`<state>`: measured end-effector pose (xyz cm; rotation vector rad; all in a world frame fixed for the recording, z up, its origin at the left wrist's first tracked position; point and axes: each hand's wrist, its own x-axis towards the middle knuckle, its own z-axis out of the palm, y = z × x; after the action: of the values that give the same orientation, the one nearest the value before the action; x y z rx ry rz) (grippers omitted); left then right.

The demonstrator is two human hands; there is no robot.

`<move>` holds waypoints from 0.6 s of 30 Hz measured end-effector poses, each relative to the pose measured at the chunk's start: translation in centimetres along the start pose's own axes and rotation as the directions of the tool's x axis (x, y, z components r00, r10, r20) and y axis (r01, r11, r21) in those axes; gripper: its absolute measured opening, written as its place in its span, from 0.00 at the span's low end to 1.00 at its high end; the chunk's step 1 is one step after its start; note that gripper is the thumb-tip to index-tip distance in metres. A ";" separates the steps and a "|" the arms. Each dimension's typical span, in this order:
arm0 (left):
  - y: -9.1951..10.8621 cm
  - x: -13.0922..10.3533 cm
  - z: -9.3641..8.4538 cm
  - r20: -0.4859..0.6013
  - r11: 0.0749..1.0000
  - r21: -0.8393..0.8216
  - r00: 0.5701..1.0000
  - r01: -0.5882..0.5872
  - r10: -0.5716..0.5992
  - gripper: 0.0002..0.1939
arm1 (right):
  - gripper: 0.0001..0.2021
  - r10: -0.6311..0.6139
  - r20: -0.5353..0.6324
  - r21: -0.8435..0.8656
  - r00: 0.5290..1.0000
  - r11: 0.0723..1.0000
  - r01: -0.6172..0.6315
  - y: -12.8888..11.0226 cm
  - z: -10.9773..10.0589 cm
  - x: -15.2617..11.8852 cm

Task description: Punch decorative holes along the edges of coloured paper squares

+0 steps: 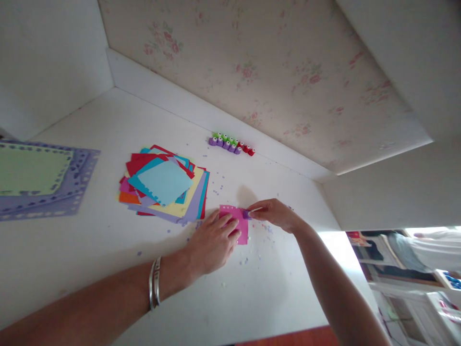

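A small pink sheet of paper (243,235) lies on the white tabletop, with a row of punched holes along its top edge. My left hand (212,240) rests flat over the paper's left part, fingers spread and pressing it down. At the sheet's right edge sits a small purple paper punch (247,214). The fingers of my right hand (273,213) are closed on this punch. Little punched-out paper bits (266,228) are scattered around both hands.
Left of my hands is a pile of coloured paper sheets (165,182). Farther left lie purple sheets (82,187) with punched edges, under a pale green sheet (32,170). Several green, purple and red punches (230,143) stand in rows near the back wall panel.
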<state>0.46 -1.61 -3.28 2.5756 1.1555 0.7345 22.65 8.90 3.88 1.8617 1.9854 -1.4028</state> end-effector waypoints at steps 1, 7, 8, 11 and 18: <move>0.0 0.0 0.0 0.000 1.000 0.003 1.000 -0.001 0.001 0.14 | 0.17 0.009 0.009 -0.006 1.000 1.000 -0.009 -0.1 -0.1 0.0; 0.0 -0.1 0.0 0.002 1.000 0.005 1.000 -0.007 0.007 0.14 | 0.17 0.037 0.014 0.011 0.999 0.999 -0.037 -0.3 -0.3 0.1; 0.0 -0.1 0.0 0.002 1.000 0.004 1.000 -0.007 0.007 0.14 | 0.17 0.038 0.015 0.011 0.999 0.999 -0.038 -0.3 -0.3 0.1; 0.0 0.0 0.0 -0.005 1.000 -0.003 1.000 -0.006 0.006 0.13 | 0.15 0.029 0.020 -0.005 0.999 1.000 -0.029 -0.4 -0.3 0.2; 0.1 0.0 -0.1 -0.019 1.000 -0.026 1.000 -0.002 0.001 0.13 | 0.13 0.052 0.013 -0.110 0.999 0.993 -0.051 -0.8 -0.7 1.3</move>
<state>0.49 -1.65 -3.16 2.5538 1.1422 0.7705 21.98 10.47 3.92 1.8357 1.9500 -1.2646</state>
